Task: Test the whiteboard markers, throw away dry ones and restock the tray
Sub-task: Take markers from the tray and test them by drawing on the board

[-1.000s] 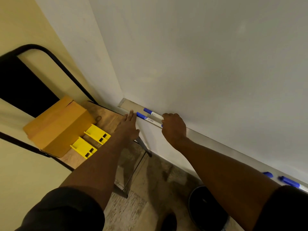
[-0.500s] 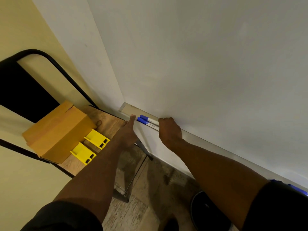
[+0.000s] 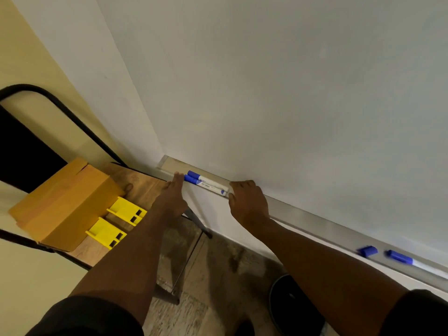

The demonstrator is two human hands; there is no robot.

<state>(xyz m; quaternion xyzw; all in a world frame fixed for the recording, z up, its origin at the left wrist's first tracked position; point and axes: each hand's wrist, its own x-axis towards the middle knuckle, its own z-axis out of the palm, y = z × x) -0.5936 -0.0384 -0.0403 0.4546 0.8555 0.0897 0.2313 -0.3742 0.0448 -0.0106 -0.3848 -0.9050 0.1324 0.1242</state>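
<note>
Head view, looking down along whiteboard.
Two blue-capped markers side by side in tray, near its left end, caps to the left; probably being squared up as restock.
Left hand: fingers straight and together, tips touching the cap ends, likely as a stop.
Right hand: fingers curled over the tray edge at the tail ends; whether pinching a barrel, cannot tell.
Third marker and loose blue cap further right in tray, well apart.
Cardboard box and two yellow clips on small wooden desk at left, probably supply.
Dark bin on floor below, presumably for dry ones.
Barrel print too small to read.
</note>
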